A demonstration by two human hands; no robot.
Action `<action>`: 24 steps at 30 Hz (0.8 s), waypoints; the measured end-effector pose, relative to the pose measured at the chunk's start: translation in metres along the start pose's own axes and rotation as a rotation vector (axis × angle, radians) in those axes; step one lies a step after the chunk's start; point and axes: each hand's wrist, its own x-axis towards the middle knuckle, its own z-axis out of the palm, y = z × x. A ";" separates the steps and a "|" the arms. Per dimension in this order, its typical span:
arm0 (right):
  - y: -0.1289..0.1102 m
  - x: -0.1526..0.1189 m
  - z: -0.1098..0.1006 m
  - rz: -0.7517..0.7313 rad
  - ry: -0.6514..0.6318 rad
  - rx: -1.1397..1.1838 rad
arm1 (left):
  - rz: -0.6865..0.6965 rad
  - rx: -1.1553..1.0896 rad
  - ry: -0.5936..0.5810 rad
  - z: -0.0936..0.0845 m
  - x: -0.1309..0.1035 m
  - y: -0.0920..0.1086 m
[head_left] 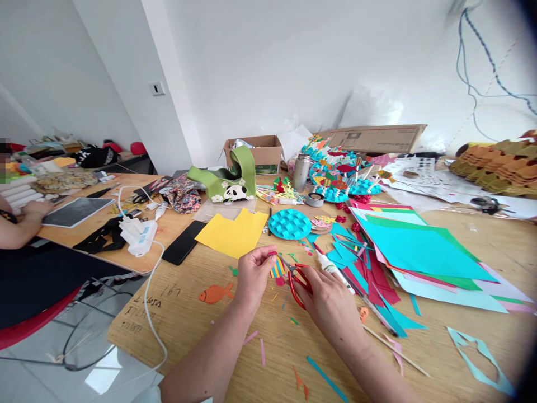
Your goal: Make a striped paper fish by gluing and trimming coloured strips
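Note:
My right hand [329,294] is closed round the red handles of a pair of scissors [298,282], whose blades point left toward my other hand. Between the thumb and fingertips of my left hand [254,271] is pinched a small dark-pink piece of paper [272,253], close to the blade tips. Just under it shows a striped yellow and blue paper piece [277,268]; whether it is held too I cannot tell. An orange paper fish [216,293] lies on the table left of my left wrist. Beyond my right hand a white glue bottle [333,271] lies on its side.
Coloured paper sheets [428,246] are stacked at right, beside blue and red scraps [380,274]. A blue woven paper disc [289,224], yellow paper [232,232] and a black phone [184,242] lie ahead. A wooden stick [396,351] is near my right forearm. Another person's arm [20,224] is at far left.

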 end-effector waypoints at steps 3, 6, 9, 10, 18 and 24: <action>0.000 -0.001 0.000 0.001 0.004 -0.005 | 0.011 0.029 -0.006 0.000 0.000 0.000; 0.000 -0.002 0.000 0.002 0.006 -0.011 | 0.010 0.039 -0.005 0.000 0.000 0.000; 0.001 -0.002 0.000 -0.004 0.010 -0.011 | 0.012 0.039 0.001 0.000 0.001 0.000; 0.001 -0.002 -0.001 -0.005 0.014 -0.011 | 0.012 0.037 0.002 0.000 0.001 0.000; 0.001 0.001 -0.001 -0.015 0.025 -0.006 | -0.003 0.001 0.004 0.001 -0.001 0.002; 0.002 0.001 0.000 0.148 0.004 0.154 | 0.004 -0.037 -0.009 0.000 0.000 0.003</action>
